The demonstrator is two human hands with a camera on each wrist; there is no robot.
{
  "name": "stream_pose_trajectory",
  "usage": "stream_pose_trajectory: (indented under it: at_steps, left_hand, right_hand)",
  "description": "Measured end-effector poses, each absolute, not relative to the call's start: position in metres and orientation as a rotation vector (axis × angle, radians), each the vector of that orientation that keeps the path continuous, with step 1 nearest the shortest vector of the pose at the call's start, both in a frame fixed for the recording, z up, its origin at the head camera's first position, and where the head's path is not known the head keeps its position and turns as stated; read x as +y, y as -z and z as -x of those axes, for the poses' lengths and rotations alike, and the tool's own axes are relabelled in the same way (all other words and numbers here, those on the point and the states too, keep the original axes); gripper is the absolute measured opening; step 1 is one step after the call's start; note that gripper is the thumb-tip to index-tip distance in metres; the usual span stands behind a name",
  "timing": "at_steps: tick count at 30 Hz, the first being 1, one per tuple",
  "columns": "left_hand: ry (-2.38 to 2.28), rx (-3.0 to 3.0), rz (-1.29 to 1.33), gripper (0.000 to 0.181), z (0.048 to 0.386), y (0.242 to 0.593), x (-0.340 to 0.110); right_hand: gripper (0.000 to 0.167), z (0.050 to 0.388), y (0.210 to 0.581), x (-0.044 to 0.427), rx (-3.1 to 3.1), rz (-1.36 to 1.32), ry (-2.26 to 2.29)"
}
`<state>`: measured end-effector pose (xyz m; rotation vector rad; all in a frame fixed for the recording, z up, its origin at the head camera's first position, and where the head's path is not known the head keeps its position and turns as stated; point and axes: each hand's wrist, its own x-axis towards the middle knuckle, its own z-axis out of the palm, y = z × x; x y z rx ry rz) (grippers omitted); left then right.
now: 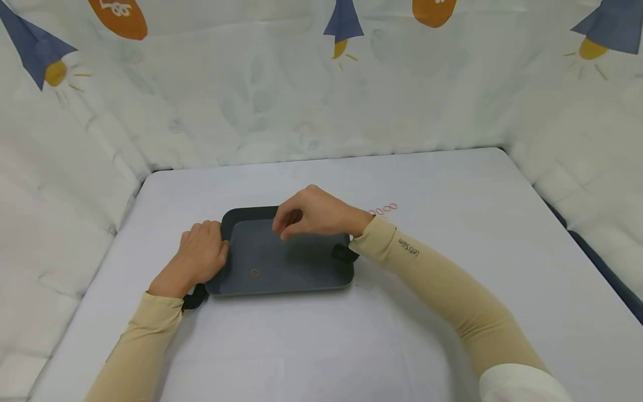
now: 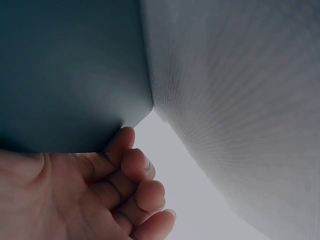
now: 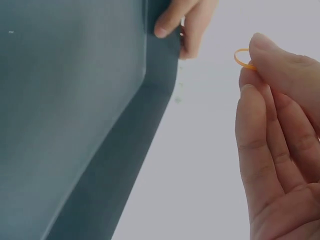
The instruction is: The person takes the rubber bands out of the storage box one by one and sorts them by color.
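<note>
A dark grey rectangular tray sits on the white table, its left rim gripped by my left hand. The left wrist view shows that hand's curled fingers at the tray's edge. Above the tray's interior is my right hand. Between thumb and index finger it pinches a small orange-yellow rubber band, which is hidden in the head view. One more small orange-brown band lies on the tray floor toward the front left. The right forearm hides part of the tray's right side.
Several red rubber bands lie in a line on the white table behind my right wrist. Black wristband parts show beside both wrists. Pale patterned cloth hangs around the back and sides of the table.
</note>
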<state>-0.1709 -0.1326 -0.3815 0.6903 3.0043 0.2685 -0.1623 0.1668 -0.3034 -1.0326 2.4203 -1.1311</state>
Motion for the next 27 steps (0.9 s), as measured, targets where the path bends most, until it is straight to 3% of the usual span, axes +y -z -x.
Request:
stream_pose_trajectory:
  at_steps: [17,27]
  left_hand:
    - [-0.255,2.998,-0.684,0.025,0.174,0.384,-0.134]
    - [-0.240,2.991,-0.691,0.028,0.176,0.385,-0.133]
  right_hand:
    - [0.016,0.157,0.299,0.221,2.409,0.824,1.566]
    - [0.016,0.155,0.304,0.259,2.436,0.532,1.710]
